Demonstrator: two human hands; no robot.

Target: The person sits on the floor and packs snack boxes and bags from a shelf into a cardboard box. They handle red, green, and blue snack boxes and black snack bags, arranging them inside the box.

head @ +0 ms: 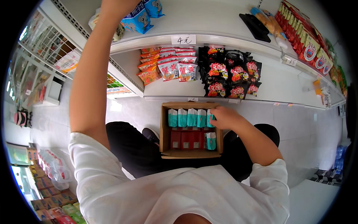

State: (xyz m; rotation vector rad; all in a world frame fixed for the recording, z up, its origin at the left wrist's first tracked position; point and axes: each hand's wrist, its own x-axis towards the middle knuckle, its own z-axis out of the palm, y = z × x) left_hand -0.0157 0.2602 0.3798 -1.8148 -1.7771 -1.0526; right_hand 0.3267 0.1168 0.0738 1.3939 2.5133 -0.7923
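Observation:
A cardboard box (164,128) stands open on the floor between my knees. Turquoise-and-white packets (192,118) line its far side in a row, above red boxes or packs (191,140). One more turquoise packet (211,140) sits in the near right corner. My right hand (226,117) reaches over the box's right wall, its fingers and thumb around the row's rightmost packet (209,119). High on the left, my left hand (120,8) is at the upper shelf beside blue snack bags (137,21); the top edge cuts off its fingers, so its grip is hidden.
The upper shelf (195,22) carries a black flat object (255,27), bread-like packs (264,21) and red snack bags (304,42). Below are orange (148,74), white (169,70) and black (216,71) packets. A wire rack (53,36) stands left; stacked cartons (53,200) are at lower left.

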